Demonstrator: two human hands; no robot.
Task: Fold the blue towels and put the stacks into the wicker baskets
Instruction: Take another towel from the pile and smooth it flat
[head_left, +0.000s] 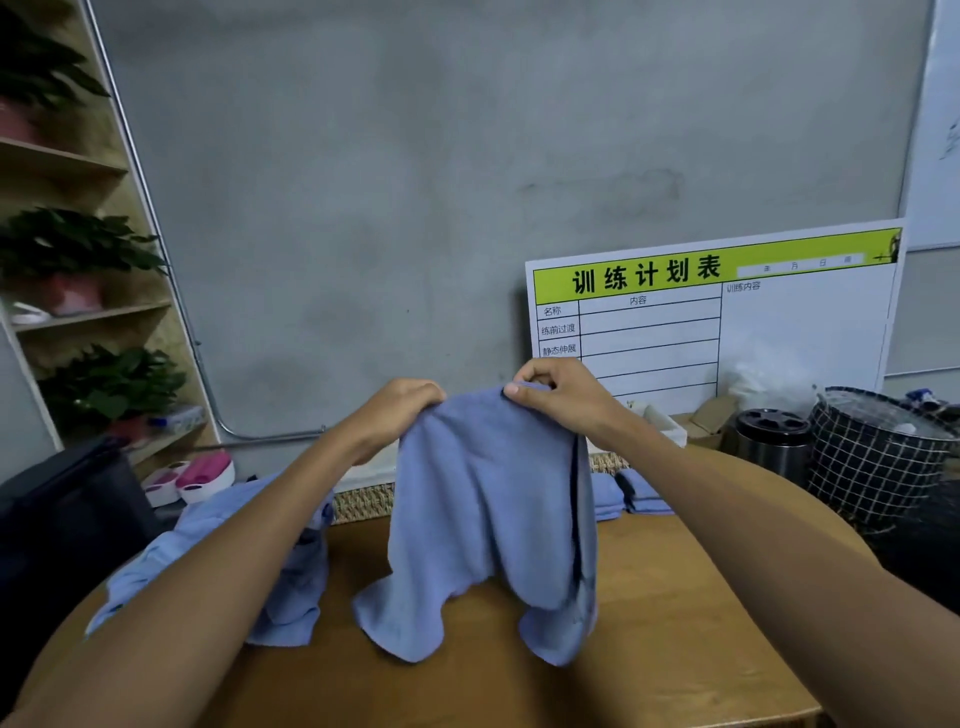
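I hold a blue towel (483, 519) up in the air above the wooden table (649, 649). My left hand (400, 410) grips its top edge on the left and my right hand (556, 389) pinches the top edge on the right. The towel hangs down and its lower corners touch the table. A heap of unfolded blue towels (291, 597) lies at the left under my left arm. Folded blue towels (631, 496) sit at the back of the table, right of the held one. A wicker basket (363, 501) shows at the back, mostly hidden behind the hanging towel.
A white planning board (727, 322) leans on the grey wall. A black wire basket (878, 462) and a dark metal canister (774, 441) stand at the right. Shelves with potted plants (88, 249) are at the left, with a dark bag (62, 519) and pink slippers (202, 475) below.
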